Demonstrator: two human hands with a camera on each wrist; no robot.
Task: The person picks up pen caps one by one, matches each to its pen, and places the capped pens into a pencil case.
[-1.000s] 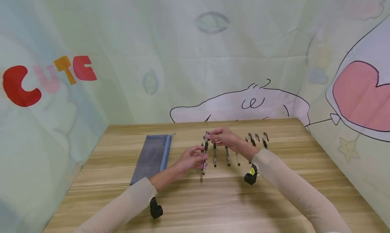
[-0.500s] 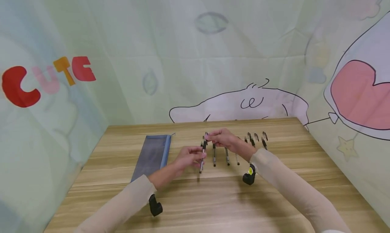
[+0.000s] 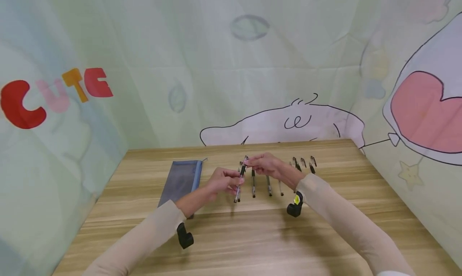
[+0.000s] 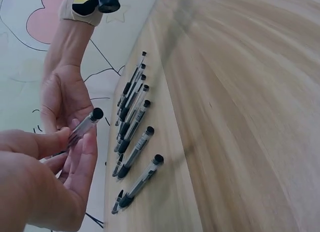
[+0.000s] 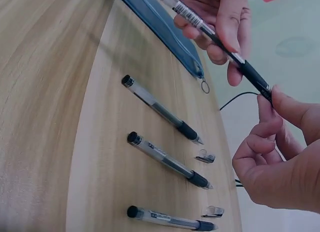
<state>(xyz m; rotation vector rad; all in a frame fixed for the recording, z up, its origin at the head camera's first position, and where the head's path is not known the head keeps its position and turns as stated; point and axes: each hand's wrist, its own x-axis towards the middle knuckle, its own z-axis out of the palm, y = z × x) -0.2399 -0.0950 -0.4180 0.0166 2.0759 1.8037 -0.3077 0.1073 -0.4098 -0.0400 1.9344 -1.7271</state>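
Note:
In the head view my left hand and right hand hold one gel pen between them, raised over the table. The left thumb and fingers grip its clear barrel, with the black end cap sticking out beyond them. At the opposite end, past the black rubber grip, my right thumb and forefinger pinch the pen's cap end; their fingertips hide much of the cap. A row of similar pens lies on the table beneath, uncapped, with loose clear caps near their tips.
A blue zippered mesh pouch lies flat to the left of the pens, partly behind the left forearm. The wooden table ends at a printed cloth backdrop. Several more pens and caps lie beyond the right wrist.
My left hand has moved slightly and closed more firmly round the barrel. The pen's lower end has swung a little to the left. My right hand keeps its pinch, almost still.

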